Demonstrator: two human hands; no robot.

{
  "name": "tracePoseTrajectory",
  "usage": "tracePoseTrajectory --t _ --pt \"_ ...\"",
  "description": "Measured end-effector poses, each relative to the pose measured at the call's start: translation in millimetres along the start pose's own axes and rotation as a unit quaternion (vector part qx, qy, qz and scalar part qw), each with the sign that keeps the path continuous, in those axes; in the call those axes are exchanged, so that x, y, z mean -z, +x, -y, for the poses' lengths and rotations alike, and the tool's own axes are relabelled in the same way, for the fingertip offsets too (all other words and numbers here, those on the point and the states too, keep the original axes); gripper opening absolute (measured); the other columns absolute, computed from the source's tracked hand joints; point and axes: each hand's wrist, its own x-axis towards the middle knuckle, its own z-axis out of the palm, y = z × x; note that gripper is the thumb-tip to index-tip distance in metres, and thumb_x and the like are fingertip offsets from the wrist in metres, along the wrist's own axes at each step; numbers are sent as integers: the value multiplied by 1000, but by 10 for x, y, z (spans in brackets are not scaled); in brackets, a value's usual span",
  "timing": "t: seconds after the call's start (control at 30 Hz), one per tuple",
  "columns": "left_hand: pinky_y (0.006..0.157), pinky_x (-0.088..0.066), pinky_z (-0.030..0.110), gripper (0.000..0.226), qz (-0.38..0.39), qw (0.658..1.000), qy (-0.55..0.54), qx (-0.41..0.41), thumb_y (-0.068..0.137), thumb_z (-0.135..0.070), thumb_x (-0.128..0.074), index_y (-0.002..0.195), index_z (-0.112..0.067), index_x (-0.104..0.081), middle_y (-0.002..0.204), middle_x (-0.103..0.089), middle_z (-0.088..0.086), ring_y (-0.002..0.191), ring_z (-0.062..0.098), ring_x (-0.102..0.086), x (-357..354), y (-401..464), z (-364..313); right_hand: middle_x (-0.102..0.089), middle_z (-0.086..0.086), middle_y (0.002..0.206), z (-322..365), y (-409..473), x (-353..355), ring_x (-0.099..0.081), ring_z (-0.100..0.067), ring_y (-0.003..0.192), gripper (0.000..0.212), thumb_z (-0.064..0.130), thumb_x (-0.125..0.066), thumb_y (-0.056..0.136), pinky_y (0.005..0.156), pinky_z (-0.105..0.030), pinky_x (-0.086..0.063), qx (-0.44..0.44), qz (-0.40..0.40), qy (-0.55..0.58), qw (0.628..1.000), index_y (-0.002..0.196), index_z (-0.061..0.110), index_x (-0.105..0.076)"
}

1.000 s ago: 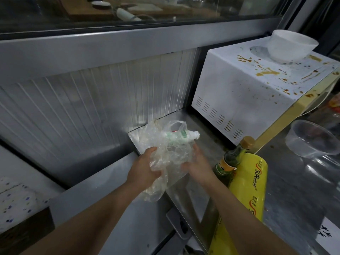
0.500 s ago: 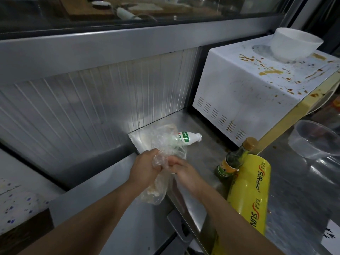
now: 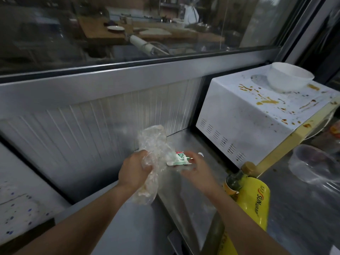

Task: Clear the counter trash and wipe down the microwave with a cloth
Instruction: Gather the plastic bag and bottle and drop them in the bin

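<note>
My left hand (image 3: 134, 168) grips a crumpled clear plastic bag (image 3: 153, 144) over the steel counter's (image 3: 185, 192) left end. The bag's top stands up above my fist and its bottom hangs below it. My right hand (image 3: 196, 167) holds a small white bottle with a green label (image 3: 179, 159) lying sideways against the bag. To the right stands the white microwave (image 3: 244, 118), its top streaked with brown sauce stains. A white bowl (image 3: 288, 78) sits on top of it.
A yellow cling-wrap roll (image 3: 252, 201) and a dark glass bottle with a tan cap (image 3: 237, 179) stand by my right forearm. A clear plastic bowl (image 3: 314, 164) lies at the right. Ribbed metal wall and a window run behind.
My right hand has moved from the bag to the small bottle and picked it up off the counter. My left hand keeps its grip on the bunched bag.
</note>
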Motion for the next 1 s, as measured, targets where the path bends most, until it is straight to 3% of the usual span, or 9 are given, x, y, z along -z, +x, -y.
tracePoseTrajectory --t 0.1,0.2,0.3,0.4,0.5,0.63,0.73,0.9,1.0 --pt "78 -53 42 12 -13 1000 3 18 81 -20 -67 85 -23 -56 91 -64 3 86 24 -61 67 72 49 -47 -7 133 -127 225 20 -44 -22 124 62 12 -73 75 100 -22 -34 8 2 -120 993 131 19 -47" --pt "78 -53 41 19 -14 999 2 32 83 -24 -65 74 -31 -50 86 -62 -2 83 21 -62 77 124 103 -29 -5 149 -286 457 -1 -22 -24 139 81 33 -63 69 112 -27 -16 7 40 -249 968 143 18 -33" --pt "78 -52 38 14 -14 999 7 44 82 -23 -65 79 -29 -53 87 -62 -3 84 20 -62 47 152 180 -19 -5 155 -455 693 -3 -12 -26 143 89 39 -53 66 118 -37 -9 4 70 -352 933 147 22 -21" --pt "80 -53 42 12 -23 998 3 50 82 -20 -66 88 -25 -57 91 -63 0 86 21 -62 10 169 258 -14 -7 156 -576 857 21 -11 -27 144 83 34 -60 79 117 -45 -9 18 92 -420 903 149 24 -15" --pt "80 -54 42 10 -27 998 0 55 83 -23 -66 89 -23 -57 90 -64 0 86 20 -63 -6 163 302 -22 -5 153 -627 919 15 -20 -24 141 76 29 -59 84 116 -48 -10 46 106 -457 882 148 24 -18" --pt "81 -55 46 12 -31 998 6 62 83 -24 -67 92 -21 -59 91 -65 2 86 21 -64 -2 115 289 -41 -7 133 -617 864 1 -41 -29 123 60 30 -57 84 106 -39 -28 60 110 -462 878 140 21 -35" --pt "82 -54 44 15 -40 996 10 74 83 -24 -66 96 -20 -60 94 -64 1 88 22 -63 15 36 229 -43 -10 121 -558 752 -1 -48 -31 112 54 24 -61 82 97 -37 -41 45 126 -437 889 131 17 -41" --pt "76 -52 36 8 -60 997 12 54 84 -24 -65 89 -19 -60 88 -64 0 82 19 -63 126 -149 62 -43 -10 118 -277 539 59 -49 -28 108 52 24 -64 82 91 -36 -45 40 99 -403 909 127 15 -41" --pt "74 -54 38 6 -67 997 11 44 84 -25 -63 86 -20 -61 84 -64 -1 78 18 -63 231 -262 -89 -45 -9 119 -28 364 154 -50 -28 108 51 27 -61 84 85 -33 -43 56 71 -403 911 129 16 -41"
